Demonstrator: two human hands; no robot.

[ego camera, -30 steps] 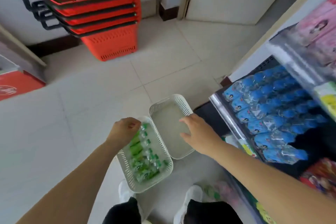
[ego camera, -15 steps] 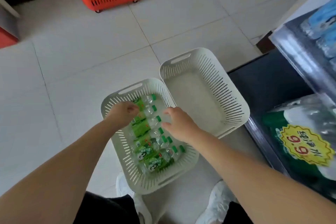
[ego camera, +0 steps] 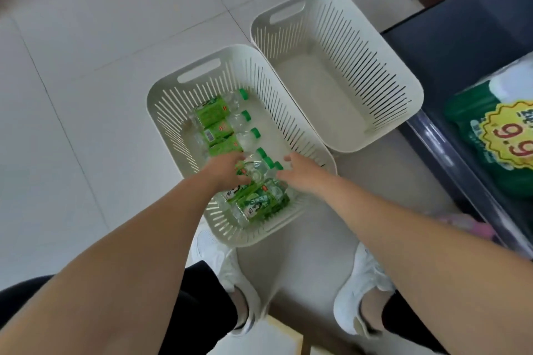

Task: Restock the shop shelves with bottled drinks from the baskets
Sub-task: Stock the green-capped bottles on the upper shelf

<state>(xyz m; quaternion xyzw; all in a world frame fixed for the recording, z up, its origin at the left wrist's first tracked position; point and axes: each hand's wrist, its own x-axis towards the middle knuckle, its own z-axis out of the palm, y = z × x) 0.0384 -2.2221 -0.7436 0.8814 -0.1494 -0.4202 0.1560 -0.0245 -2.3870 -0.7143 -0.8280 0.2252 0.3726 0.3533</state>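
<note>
A white slotted basket stands on the floor with several clear bottles with green labels and green caps lying in it. Both my hands are down inside its near half. My left hand curls its fingers round one bottle in the middle of the row. My right hand is beside it with fingers spread, its tips at the green caps; I see no grip. A second white basket to the right is empty.
The dark bottom shelf of the shop rack runs along the right, touching the empty basket. A green pack with a yellow price sticker sits on it. My white shoes stand just behind the baskets. Pale floor tiles lie to the left.
The view has tilted down and closer to the baskets. Both hands moved toward the near end of the bottle row, and the left hand has closed on a bottle.
</note>
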